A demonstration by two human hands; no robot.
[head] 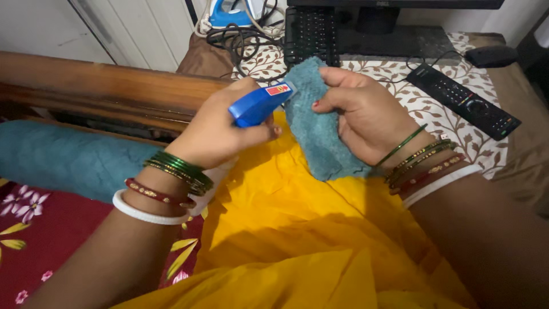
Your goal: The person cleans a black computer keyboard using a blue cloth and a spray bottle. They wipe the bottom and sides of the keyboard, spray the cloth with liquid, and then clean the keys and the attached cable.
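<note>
L hand (pixel 214 134) gripping sprayer (pixel 258 104), R hand (pixel 366 114) pinching cloth (pixel 314 123)

A spray bottle (pixel 257 106) with a blue trigger head, nozzle pointing right, almost touches a teal terry cloth (pixel 317 131) hanging crumpled above yellow fabric (pixel 286 217)

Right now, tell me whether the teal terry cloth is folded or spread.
Bunched: the teal terry cloth hangs crumpled from the right hand.
</note>
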